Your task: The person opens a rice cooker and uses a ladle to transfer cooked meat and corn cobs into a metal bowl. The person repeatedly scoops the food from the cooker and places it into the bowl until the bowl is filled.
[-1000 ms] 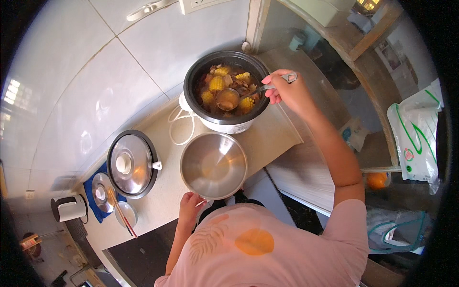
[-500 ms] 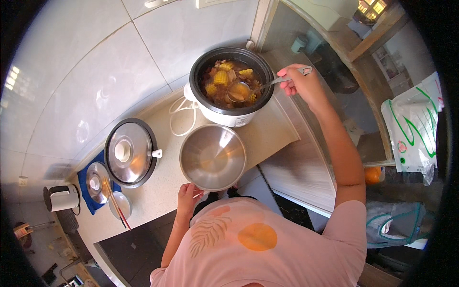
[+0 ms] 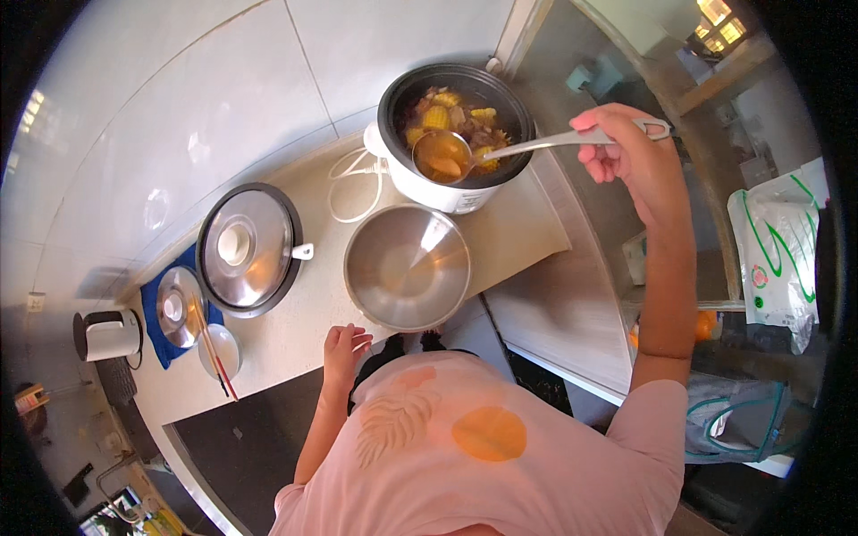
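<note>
My right hand (image 3: 626, 147) is closed round the handle of a metal ladle (image 3: 444, 157), whose bowl carries broth and a piece of food. That bowl hangs over the near rim of a white electric cooker (image 3: 447, 189) with a dark inner pot. Inside lies a stew (image 3: 460, 116) with corn chunks and meat in brown liquid. Closer to me, at the counter's front edge, is a steel bowl (image 3: 407, 268) holding no food. My left hand (image 3: 347, 350) is just left of its near rim, fingers loosely bent and apart, with nothing in them.
A lidded pan (image 3: 250, 250) stands left of the bowl. Beyond it are a smaller lid (image 3: 179, 308) on a blue cloth, a white bowl (image 3: 223, 353) with chopsticks across it, and a kettle (image 3: 109, 335). A white cord (image 3: 357, 192) loops beside the cooker. A plastic bag (image 3: 778, 255) hangs at right.
The ladle has risen out of the stew, filled, and come toward me to the pot's near rim. My right hand has moved up and right. My left hand has come slightly away from the steel bowl.
</note>
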A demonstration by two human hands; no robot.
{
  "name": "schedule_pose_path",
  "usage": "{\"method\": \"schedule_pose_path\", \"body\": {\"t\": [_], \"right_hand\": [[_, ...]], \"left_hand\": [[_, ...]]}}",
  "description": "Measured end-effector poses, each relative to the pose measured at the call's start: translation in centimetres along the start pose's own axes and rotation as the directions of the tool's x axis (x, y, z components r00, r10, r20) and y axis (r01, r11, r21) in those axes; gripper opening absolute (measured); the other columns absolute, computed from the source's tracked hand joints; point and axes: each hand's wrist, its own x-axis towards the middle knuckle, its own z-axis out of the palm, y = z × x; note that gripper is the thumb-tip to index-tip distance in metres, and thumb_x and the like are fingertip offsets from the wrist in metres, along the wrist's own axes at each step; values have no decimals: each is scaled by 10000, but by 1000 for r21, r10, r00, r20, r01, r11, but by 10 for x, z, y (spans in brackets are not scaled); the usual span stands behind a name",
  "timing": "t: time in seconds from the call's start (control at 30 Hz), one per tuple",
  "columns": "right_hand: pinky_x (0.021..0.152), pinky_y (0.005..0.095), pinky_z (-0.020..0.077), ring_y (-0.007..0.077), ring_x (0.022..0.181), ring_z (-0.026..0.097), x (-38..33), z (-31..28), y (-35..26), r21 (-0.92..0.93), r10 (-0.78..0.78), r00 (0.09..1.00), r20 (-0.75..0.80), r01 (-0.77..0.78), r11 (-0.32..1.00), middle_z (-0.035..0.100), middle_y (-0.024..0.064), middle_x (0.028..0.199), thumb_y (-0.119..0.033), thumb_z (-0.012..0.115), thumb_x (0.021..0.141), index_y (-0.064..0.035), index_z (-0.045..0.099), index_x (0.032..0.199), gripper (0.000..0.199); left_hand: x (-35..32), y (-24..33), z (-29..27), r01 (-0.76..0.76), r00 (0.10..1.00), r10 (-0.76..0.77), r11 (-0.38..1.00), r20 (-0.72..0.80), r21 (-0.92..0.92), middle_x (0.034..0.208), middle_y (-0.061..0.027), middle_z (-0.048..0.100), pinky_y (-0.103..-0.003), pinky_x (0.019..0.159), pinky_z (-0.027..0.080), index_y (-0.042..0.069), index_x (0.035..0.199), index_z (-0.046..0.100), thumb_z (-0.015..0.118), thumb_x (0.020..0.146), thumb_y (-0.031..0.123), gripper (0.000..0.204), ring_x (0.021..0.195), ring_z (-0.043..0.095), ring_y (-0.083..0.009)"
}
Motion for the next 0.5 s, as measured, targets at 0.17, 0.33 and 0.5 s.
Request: {"method": "schedule_pose_path", "body": {"t": [0.17,0.33,0.5], "right_hand": [[450,196,372,93,492,494,-21,26,26,-21,174,980,95,-172,985,562,63,625,-176,472,804,-15,599,831,207],[483,214,418,107,523,523,-36,57,107,22,347,910,226,-360,933,580,100,694,-164,440,839,13,572,874,223],[553,218,440,91,596,517,-53,84,154,-45,317,893,321,-320,946,569,82,735,-151,431,860,8,554,957,223]], "left_hand": [[-4,-3,-11,-30,999,29,999,-17,-30,868,-91,520,-299,646,458,52,781,449,501,816,136,105,778,557,-196],[-13,1,-16,-79,996,77,995,-40,-66,859,-63,534,-265,649,466,46,775,469,528,804,102,87,772,568,-164],[-12,-1,-24,-74,996,70,995,-57,-69,854,-54,540,-264,654,468,47,782,484,538,799,105,81,772,568,-154]]}}
